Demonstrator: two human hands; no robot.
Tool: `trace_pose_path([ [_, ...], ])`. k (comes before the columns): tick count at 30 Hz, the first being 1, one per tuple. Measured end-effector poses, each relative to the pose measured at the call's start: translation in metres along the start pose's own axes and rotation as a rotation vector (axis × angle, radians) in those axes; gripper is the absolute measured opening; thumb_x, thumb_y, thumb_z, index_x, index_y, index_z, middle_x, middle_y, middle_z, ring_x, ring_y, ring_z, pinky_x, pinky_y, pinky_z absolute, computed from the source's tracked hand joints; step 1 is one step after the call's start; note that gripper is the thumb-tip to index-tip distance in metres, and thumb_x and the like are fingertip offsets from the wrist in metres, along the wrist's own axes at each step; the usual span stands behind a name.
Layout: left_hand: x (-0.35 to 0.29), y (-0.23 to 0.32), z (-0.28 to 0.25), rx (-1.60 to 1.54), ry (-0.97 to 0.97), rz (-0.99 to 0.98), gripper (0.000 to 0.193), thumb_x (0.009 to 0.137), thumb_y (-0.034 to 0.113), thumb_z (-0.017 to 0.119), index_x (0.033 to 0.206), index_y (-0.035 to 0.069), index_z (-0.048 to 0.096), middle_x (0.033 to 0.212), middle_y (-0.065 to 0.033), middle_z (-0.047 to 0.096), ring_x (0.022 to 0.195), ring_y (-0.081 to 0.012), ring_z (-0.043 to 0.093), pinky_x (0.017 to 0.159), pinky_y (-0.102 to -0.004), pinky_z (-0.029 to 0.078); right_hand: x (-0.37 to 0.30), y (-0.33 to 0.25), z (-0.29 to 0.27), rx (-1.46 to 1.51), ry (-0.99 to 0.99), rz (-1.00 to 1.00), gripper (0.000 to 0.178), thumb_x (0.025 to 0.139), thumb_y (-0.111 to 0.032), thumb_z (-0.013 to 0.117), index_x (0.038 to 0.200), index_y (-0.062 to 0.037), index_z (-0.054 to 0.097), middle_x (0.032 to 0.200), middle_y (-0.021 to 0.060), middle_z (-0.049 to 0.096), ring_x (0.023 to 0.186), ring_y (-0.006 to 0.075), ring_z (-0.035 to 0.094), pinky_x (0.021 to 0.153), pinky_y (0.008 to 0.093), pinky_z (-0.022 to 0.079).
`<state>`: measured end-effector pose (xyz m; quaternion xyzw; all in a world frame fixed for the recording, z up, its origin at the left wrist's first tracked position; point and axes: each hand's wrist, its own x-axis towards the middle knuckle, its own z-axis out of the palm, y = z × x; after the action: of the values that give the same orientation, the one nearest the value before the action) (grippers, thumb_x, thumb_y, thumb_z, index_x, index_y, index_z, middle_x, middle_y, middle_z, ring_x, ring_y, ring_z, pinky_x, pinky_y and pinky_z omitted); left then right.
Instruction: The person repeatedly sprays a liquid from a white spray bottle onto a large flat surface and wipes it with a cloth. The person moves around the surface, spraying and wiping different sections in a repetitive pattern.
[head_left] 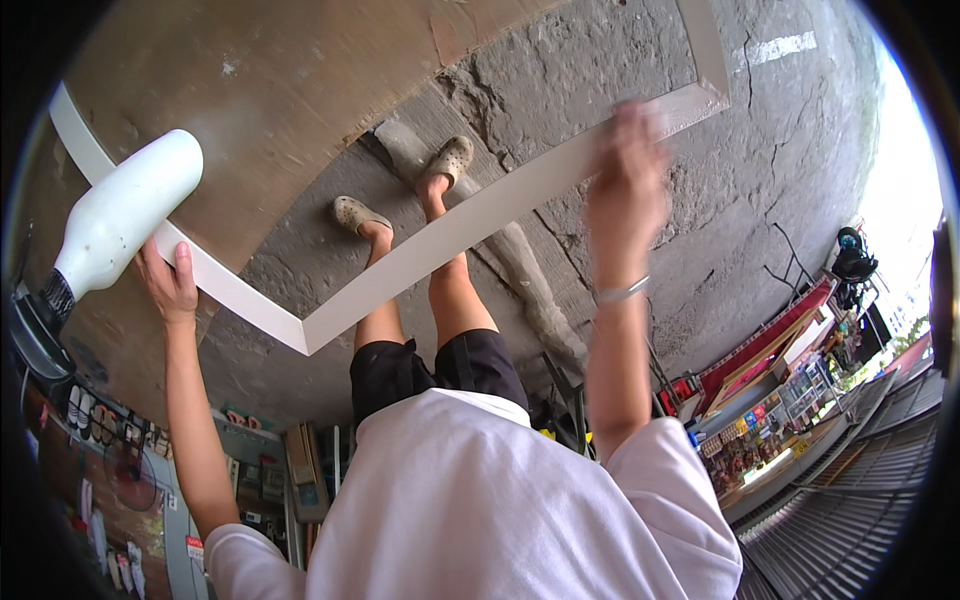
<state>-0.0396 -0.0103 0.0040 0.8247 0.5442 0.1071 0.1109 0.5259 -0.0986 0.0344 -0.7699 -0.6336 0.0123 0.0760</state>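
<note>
A large pale, angular frame (450, 230) made of flat mitred strips stretches across in front of me. One corner points toward my body and another lies at the upper right. At the left strip, my left hand (172, 280) is closed on the edge, thumb on the upper face. My right hand (628, 190) is over the long strip near its right corner, smeared by motion. Whether it holds something cannot be made out. Close to my left hand, a white bottle-shaped thing (135, 205) with a dark ribbed neck covers part of the left strip.
A brown board (290, 90) lies at the upper left, beside cracked concrete floor (760, 170). A raised concrete strip (530, 280) runs past my feet in clogs. Shelves with small goods (770, 430) and a slatted metal shutter (840, 520) stand at the right. Tools hang at the lower left.
</note>
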Motion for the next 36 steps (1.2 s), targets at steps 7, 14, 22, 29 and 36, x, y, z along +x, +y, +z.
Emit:
trace_pose_path([
  [7, 0.007, 0.009, -0.001, 0.011, 0.039, 0.049, 0.068, 0.103, 0.037, 0.057, 0.149, -0.011, 0.046, 0.149, -0.0357, 0.048, 0.138, -0.0511, 0.045, 0.117, -0.0555, 0.032, -0.035, -0.027, -0.004, -0.006, -0.139, -0.069, 0.057, 0.087, 0.003, 0.064, 0.143, -0.0119, 0.065, 0.149, 0.0083, 0.063, 0.145, 0.0232, 0.053, 0.123, 0.0452, 0.038],
  [14, 0.01, 0.01, -0.001, -0.025, 0.037, 0.042, 0.066, 0.104, 0.037, 0.055, 0.148, -0.011, 0.047, 0.15, -0.0341, 0.048, 0.14, -0.0506, 0.043, 0.119, -0.0554, 0.03, -0.063, -0.062, -0.009, 0.096, -0.164, 0.004, 0.067, 0.089, 0.01, 0.061, 0.151, -0.0154, 0.057, 0.159, 0.0093, 0.052, 0.148, 0.024, 0.048, 0.125, 0.0444, 0.036],
  [22, 0.012, 0.006, 0.0, 0.006, 0.046, 0.133, 0.065, 0.102, 0.037, 0.059, 0.148, -0.007, 0.048, 0.148, -0.0305, 0.051, 0.141, -0.0483, 0.042, 0.119, -0.0559, 0.03, -0.042, -0.045, 0.004, -0.041, 0.019, 0.037, 0.061, 0.09, 0.007, 0.06, 0.148, -0.0114, 0.059, 0.148, 0.0122, 0.063, 0.14, 0.0275, 0.057, 0.123, 0.0464, 0.038],
  [29, 0.067, 0.049, -0.053, -0.489, 0.476, 0.289, 0.116, 0.086, 0.069, 0.075, 0.154, -0.009, 0.025, 0.152, -0.0312, 0.044, 0.142, -0.0407, 0.045, 0.122, -0.0554, 0.034, -0.027, -0.019, 0.004, -0.098, 0.048, -0.089, 0.062, 0.088, 0.004, 0.065, 0.147, -0.0159, 0.06, 0.152, 0.0093, 0.06, 0.144, 0.0268, 0.054, 0.12, 0.0486, 0.043],
  [36, 0.143, 0.098, -0.097, -0.547, 0.201, 0.27, 0.063, 0.101, 0.024, 0.071, 0.145, -0.011, 0.042, 0.151, -0.0315, 0.05, 0.127, -0.0462, 0.062, 0.11, -0.0551, 0.048, 0.028, 0.088, -0.009, 0.329, 0.414, 0.261, 0.028, 0.11, -0.019, 0.053, 0.123, -0.0047, 0.073, 0.121, 0.0137, 0.074, 0.114, 0.0272, 0.073, 0.095, 0.0361, 0.059],
])
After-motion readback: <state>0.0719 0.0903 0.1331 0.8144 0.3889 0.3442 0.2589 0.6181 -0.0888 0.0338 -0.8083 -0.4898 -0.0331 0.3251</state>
